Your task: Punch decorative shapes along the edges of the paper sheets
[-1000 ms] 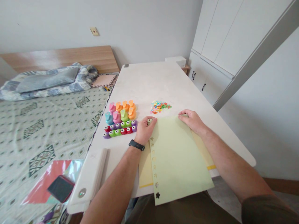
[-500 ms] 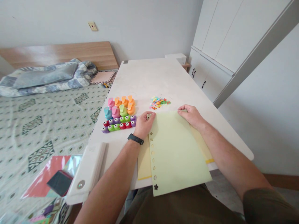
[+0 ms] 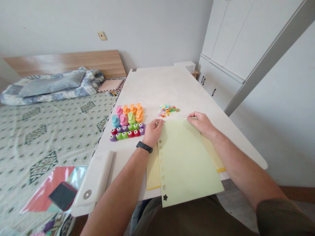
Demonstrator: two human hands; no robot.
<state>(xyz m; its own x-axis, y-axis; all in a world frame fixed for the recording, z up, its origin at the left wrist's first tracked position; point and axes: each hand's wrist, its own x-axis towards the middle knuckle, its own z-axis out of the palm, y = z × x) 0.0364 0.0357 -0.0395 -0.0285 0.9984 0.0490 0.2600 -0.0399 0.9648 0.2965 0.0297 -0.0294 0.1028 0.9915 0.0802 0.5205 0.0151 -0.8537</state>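
Note:
A pale green sheet of paper (image 3: 189, 160) is held by its two far corners, its near edge reaching past the table's front edge. Flower and other small shapes are punched in a column along its left side. My left hand (image 3: 153, 131) pinches the far left corner, and a dark band circles that wrist. At the far right corner, my right hand (image 3: 200, 122) grips the paper between thumb and fingers. Yellow paper (image 3: 153, 172) lies beneath the green sheet, showing on both sides. Just beyond the sheet is a heap of small colourful paper cutouts (image 3: 168, 110).
Several colourful craft punches (image 3: 131, 118) stand in rows left of my left hand. A long white device (image 3: 94, 180) lies along the table's left edge. Left of the white table (image 3: 152, 85), a bed holds a dark phone-like object (image 3: 63, 196) on coloured sheets.
The view has tilted up slightly, so the scene sits a little lower and further right. Both hands keep hold of the green paper, which has barely moved.

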